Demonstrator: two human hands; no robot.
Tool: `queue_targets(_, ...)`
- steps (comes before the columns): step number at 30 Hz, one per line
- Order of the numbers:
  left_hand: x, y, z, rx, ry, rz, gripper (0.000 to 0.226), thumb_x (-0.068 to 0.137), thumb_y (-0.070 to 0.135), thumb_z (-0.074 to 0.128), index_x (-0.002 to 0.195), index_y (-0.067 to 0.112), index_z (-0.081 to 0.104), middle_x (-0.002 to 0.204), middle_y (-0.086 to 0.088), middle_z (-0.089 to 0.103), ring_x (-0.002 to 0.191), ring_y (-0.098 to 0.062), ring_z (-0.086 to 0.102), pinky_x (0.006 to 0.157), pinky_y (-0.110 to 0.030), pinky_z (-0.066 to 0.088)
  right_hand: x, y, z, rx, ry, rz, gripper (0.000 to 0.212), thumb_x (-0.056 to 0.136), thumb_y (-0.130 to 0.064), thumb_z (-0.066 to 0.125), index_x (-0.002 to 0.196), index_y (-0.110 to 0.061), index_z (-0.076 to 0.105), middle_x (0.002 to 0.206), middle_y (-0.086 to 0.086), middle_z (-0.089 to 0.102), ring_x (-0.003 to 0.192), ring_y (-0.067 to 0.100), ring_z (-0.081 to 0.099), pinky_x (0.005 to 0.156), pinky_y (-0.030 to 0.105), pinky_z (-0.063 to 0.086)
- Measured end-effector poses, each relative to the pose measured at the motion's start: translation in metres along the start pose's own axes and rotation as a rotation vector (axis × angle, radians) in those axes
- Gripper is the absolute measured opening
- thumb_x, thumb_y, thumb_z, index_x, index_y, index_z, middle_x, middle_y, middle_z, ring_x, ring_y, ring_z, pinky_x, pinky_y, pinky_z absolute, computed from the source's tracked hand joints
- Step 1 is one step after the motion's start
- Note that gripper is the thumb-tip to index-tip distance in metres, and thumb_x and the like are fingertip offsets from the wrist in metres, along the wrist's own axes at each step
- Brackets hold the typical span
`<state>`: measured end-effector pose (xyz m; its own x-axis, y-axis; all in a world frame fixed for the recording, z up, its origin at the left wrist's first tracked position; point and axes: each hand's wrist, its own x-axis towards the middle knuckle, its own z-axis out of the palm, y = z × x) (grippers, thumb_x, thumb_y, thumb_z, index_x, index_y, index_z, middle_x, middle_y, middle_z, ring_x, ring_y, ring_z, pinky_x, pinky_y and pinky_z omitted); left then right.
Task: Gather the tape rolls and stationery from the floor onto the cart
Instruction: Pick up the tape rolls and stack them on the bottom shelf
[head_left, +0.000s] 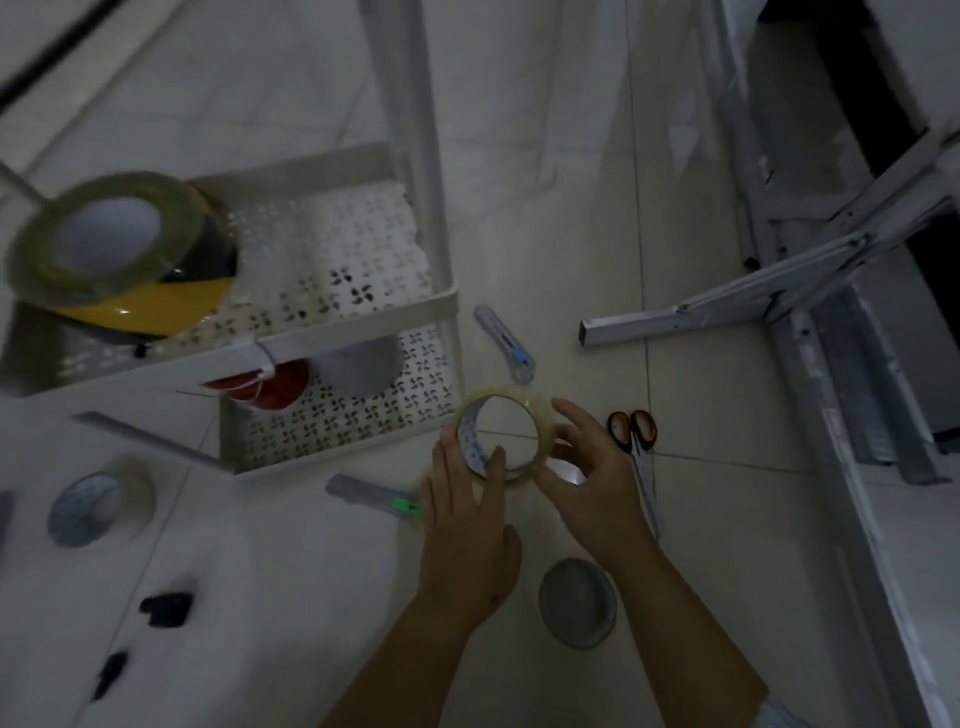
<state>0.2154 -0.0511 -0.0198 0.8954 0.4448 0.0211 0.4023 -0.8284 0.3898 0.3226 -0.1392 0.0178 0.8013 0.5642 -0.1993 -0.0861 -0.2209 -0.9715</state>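
A clear tape roll (497, 438) is held between both of the person's hands just beside the cart's lower tray (332, 415), above the floor (571, 208). The left hand (467, 519) lies along the roll's near left side with fingers fairly straight and the thumb against its rim; the right hand (587, 467) curls round the right side, fingers over the outer face. The step in hand looks like lifting this roll to carry it to the cart (431, 182).

On the upper tray (363, 317) sit an olive tape roll (104, 244) stacked on a yellow-and-black roll (156, 306); the lower tray holds a red roll (275, 387) and a grey roll (358, 371).

Several things remain on the floor: a white utility knife (506, 345) above the hands, orange-handled scissors (634, 428) to the right, a grey cutter (374, 493) with a green tab beside the left hand, a grey tape roll (576, 603) between the forearms, another roll (98, 506) far left, and small black items (166, 608), too blurred to name.

The next move probably calls for swinging the roll left over the tray's rim and setting it on a bare patch of the perforated base, clear of the rolls there
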Motion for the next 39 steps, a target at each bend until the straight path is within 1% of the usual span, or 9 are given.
queue_targets(4, -0.009, -0.008, -0.045, -0.022, 0.081, 0.031, 0.085, 0.066, 0.023, 0.059, 0.142, 0.009, 0.024, 0.147, -0.027, 0.017, 0.136, -0.036, 0.009, 0.090, -0.065, 0.036, -0.018, -0.041, 0.018, -0.063, -0.034, -0.094, 0.064, 0.068, -0.012, 0.069, 0.128, -0.024, 0.047, 0.122, 0.004, 0.055, 0.104, 0.021, 0.057, 0.074, 0.016, 0.053)
queue_targets(8, -0.013, -0.020, -0.094, -0.085, 0.167, 0.073, 0.086, 0.068, 0.018, 0.056, 0.143, 0.016, 0.015, 0.152, -0.013, -0.002, 0.139, -0.028, -0.006, 0.100, -0.067, 0.025, -0.036, -0.083, 0.041, -0.062, -0.077, -0.223, 0.064, 0.074, 0.005, 0.068, 0.127, -0.023, 0.047, 0.120, 0.004, 0.058, 0.106, 0.020, 0.057, 0.072, 0.011, 0.050)
queue_targets(12, -0.018, -0.030, -0.142, -0.128, 0.240, 0.049, 0.077, 0.076, 0.033, 0.036, 0.143, 0.027, 0.000, 0.152, -0.021, -0.002, 0.139, -0.028, -0.005, 0.108, -0.060, 0.017, -0.046, -0.127, 0.073, -0.025, -0.096, -0.303, 0.065, 0.075, 0.007, 0.066, 0.119, -0.036, 0.046, 0.119, -0.002, 0.054, 0.098, -0.004, 0.054, 0.069, 0.008, 0.049)
queue_targets(16, -0.007, -0.041, -0.185, -0.053, 0.332, 0.051, 0.082, 0.074, 0.034, 0.040, 0.142, 0.025, -0.005, 0.154, -0.016, 0.011, 0.139, -0.023, 0.005, 0.106, -0.053, 0.010, -0.037, -0.161, 0.112, -0.085, -0.093, -0.392, 0.066, 0.074, -0.001, 0.069, 0.130, -0.026, 0.044, 0.131, 0.003, 0.050, 0.117, 0.011, 0.051, 0.091, 0.039, 0.054)
queue_targets(19, 0.006, -0.055, -0.212, -0.032, 0.340, 0.029, 0.081, 0.073, 0.032, 0.035, 0.143, 0.027, -0.005, 0.156, -0.008, 0.007, 0.143, -0.022, 0.006, 0.112, -0.052, 0.012, -0.018, -0.179, 0.133, -0.144, -0.058, -0.437, 0.067, 0.072, -0.006, 0.068, 0.132, -0.022, 0.042, 0.130, 0.005, 0.052, 0.119, 0.021, 0.051, 0.097, 0.047, 0.048)
queue_targets(23, 0.027, -0.074, -0.231, -0.005, 0.318, 0.040, 0.080, 0.070, 0.030, 0.030, 0.140, 0.031, -0.007, 0.155, -0.012, 0.013, 0.142, -0.030, 0.016, 0.109, -0.060, 0.023, 0.009, -0.201, 0.157, -0.242, -0.043, -0.577, 0.051, 0.077, -0.003, 0.067, 0.123, -0.017, 0.049, 0.108, -0.006, 0.056, 0.105, 0.017, 0.055, 0.094, 0.029, 0.045)
queue_targets(26, 0.046, -0.086, -0.244, 0.045, 0.286, 0.019, 0.075, 0.073, 0.033, 0.029, 0.141, 0.028, -0.001, 0.155, -0.015, 0.013, 0.142, -0.034, 0.015, 0.108, -0.063, 0.022, 0.032, -0.207, 0.176, -0.392, -0.030, -0.676, 0.045, 0.080, -0.004, 0.063, 0.123, -0.001, 0.050, 0.110, 0.009, 0.062, 0.103, 0.019, 0.055, 0.092, 0.021, 0.041)
queue_targets(30, 0.067, -0.105, -0.251, 0.101, 0.132, -0.055, 0.080, 0.087, 0.028, 0.044, 0.145, 0.024, -0.011, 0.143, 0.006, -0.033, 0.138, -0.019, -0.025, 0.114, -0.058, -0.001, 0.060, -0.198, 0.191, -0.516, -0.004, -0.520, 0.068, 0.081, -0.013, 0.063, 0.140, -0.010, 0.028, 0.128, 0.020, 0.048, 0.118, 0.034, 0.044, 0.101, 0.040, 0.036)
queue_targets(39, 0.096, -0.130, -0.250, 0.190, 0.014, -0.111, 0.071, 0.092, 0.031, 0.038, 0.145, 0.025, -0.010, 0.155, 0.007, -0.020, 0.140, -0.022, -0.025, 0.112, -0.060, -0.008, 0.099, -0.183, 0.205, -0.612, -0.095, -0.349, 0.071, 0.085, -0.015, 0.058, 0.143, -0.022, 0.018, 0.141, 0.015, 0.033, 0.129, 0.032, 0.033, 0.108, 0.043, 0.032)
